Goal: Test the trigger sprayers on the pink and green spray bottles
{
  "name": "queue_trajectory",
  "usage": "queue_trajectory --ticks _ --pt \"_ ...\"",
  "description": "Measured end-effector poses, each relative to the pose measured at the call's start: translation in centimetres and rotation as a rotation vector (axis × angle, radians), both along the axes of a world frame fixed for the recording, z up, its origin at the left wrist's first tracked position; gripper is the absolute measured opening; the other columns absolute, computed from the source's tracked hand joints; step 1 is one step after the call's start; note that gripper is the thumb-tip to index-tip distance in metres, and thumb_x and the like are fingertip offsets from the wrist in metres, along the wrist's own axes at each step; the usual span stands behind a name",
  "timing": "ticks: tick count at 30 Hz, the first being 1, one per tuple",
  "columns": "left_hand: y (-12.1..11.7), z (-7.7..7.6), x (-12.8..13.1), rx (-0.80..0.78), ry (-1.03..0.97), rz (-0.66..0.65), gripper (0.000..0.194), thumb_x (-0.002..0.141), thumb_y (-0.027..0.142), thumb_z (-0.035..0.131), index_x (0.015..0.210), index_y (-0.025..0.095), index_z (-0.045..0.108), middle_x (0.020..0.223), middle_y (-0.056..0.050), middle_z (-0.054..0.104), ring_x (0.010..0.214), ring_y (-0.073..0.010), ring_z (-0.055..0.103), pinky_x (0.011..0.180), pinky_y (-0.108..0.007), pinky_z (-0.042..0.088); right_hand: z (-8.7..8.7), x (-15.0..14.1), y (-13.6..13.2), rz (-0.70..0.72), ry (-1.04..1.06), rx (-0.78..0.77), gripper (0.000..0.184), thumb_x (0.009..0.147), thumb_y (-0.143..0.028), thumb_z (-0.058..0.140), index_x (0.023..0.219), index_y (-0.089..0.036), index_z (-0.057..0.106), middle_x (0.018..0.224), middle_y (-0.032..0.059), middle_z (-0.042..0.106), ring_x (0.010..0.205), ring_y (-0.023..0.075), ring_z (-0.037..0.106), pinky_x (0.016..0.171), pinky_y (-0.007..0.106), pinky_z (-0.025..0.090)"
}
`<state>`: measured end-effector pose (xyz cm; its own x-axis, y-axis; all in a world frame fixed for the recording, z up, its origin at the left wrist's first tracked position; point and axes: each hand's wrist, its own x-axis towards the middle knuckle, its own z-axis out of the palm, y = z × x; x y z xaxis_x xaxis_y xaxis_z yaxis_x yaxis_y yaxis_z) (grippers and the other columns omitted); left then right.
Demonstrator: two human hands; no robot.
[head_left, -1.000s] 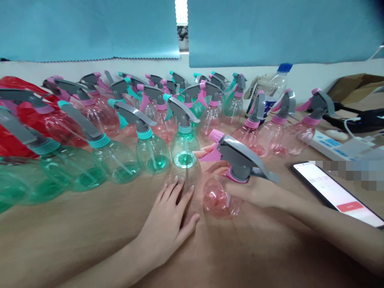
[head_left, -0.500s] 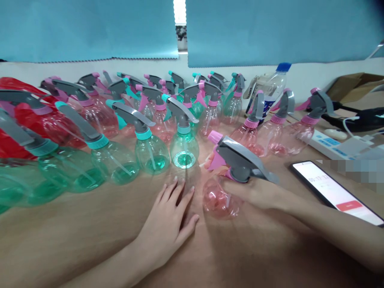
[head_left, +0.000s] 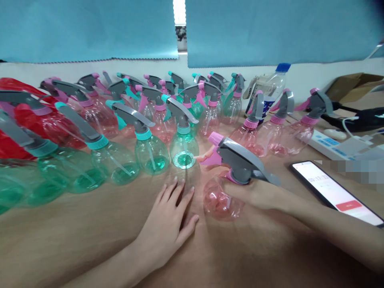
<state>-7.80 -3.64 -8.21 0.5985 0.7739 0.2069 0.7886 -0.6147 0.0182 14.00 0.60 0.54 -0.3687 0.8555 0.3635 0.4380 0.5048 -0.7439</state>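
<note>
My right hand is wrapped round the neck of a pink spray bottle, which leans with its pink nozzle toward the back left. A finger of that hand reaches past the pink trigger; the other fingers are partly hidden behind the bottle. Flat on the brown table, with fingers spread, lies my left hand, holding nothing. Just beyond its fingertips stands a green spray bottle with a turquoise collar. Beside that one is another green spray bottle.
Several green and pink spray bottles crowd the left and back. Three pink spray bottles, one of them here, stand at right behind a phone showing a timer. A clear bottle with a blue cap, a power strip and a red bag are also there.
The pink trigger was drawn back half a second ago and is forward again now, with a finger extended past it. My left hand has stayed in place.
</note>
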Motion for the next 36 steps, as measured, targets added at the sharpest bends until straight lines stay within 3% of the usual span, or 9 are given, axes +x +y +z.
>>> queue_trajectory --ticks 4,9,16,20,24,27,33,36 --pt "0.1 0.0 0.1 0.008 -0.001 -0.001 0.051 0.094 0.043 0.048 0.135 0.012 0.054 0.142 -0.022 0.049 0.133 -0.0391 0.043 0.102 -0.060 0.042 0.0 -0.1 0.0 0.089 0.112 -0.059 0.036 0.071 -0.014 0.050 0.103 -0.026 0.063 0.110 0.0009 0.067 0.095 0.0203 0.067 0.076 0.031 0.059" --pt "0.1 0.0 0.1 0.007 -0.003 0.001 0.051 0.094 0.042 0.048 0.135 0.012 0.054 0.142 -0.022 0.049 0.132 -0.0391 0.044 0.101 -0.060 0.042 -0.2 -0.1 -0.2 0.080 0.105 -0.064 0.047 0.073 -0.013 0.052 0.116 -0.030 0.061 0.104 0.0001 0.070 0.097 0.0226 0.068 0.079 0.034 0.058" --pt "0.2 0.0 0.2 -0.008 -0.001 0.007 0.051 0.094 0.042 0.047 0.134 0.011 0.054 0.141 -0.021 0.050 0.133 -0.0385 0.042 0.104 -0.059 0.040 -1.0 0.0 0.0 0.066 0.142 -0.082 0.040 0.070 -0.013 0.051 0.107 -0.024 0.062 0.112 0.0039 0.068 0.085 0.0194 0.068 0.067 0.031 0.056" --pt "0.3 0.0 0.2 -0.018 -0.014 0.015 0.052 0.095 0.044 0.044 0.134 0.011 0.053 0.141 -0.021 0.049 0.134 -0.0383 0.041 0.105 -0.059 0.038 -1.5 0.2 0.1 0.079 0.124 -0.085 0.050 0.072 -0.014 0.055 0.121 -0.025 0.055 0.103 0.0012 0.069 0.064 0.0146 0.063 0.059 0.031 0.055" --pt "0.4 0.0 0.2 -0.040 -0.030 0.032 0.051 0.095 0.045 0.046 0.134 0.015 0.054 0.142 -0.018 0.050 0.134 -0.0368 0.041 0.106 -0.058 0.038 -1.5 0.1 0.1 0.093 0.149 -0.046 0.056 0.074 -0.014 0.056 0.127 -0.029 0.050 0.110 -0.0005 0.069 0.067 0.0141 0.064 0.075 0.036 0.058" --pt "0.4 0.1 0.3 -0.067 -0.027 0.042 0.051 0.094 0.045 0.047 0.134 0.014 0.054 0.141 -0.018 0.050 0.134 -0.0369 0.041 0.108 -0.057 0.035 -1.5 -0.1 0.0 0.066 0.192 -0.038 0.053 0.076 -0.019 0.060 0.127 -0.031 0.048 0.112 0.0002 0.069 0.079 0.0180 0.068 0.083 0.039 0.056" --pt "0.4 0.6 0.4 -0.119 0.016 0.064 0.054 0.097 0.047 0.042 0.138 0.013 0.050 0.145 -0.018 0.045 0.137 -0.0357 0.038 0.110 -0.058 0.032 -2.6 0.2 0.0 -0.023 0.215 0.012 0.067 0.073 -0.042 0.075 0.130 -0.031 0.044 0.101 0.0002 0.070 0.074 0.0193 0.068 0.070 0.036 0.058" --pt "0.4 0.7 0.3 -0.122 0.012 0.064 0.054 0.097 0.047 0.042 0.138 0.013 0.050 0.147 -0.018 0.044 0.137 -0.0351 0.037 0.111 -0.057 0.032 -2.7 0.6 -0.2 -0.079 0.227 0.084 0.068 0.073 -0.046 0.075 0.133 -0.032 0.044 0.098 -0.0001 0.070 0.082 0.0207 0.069 0.075 0.037 0.057"
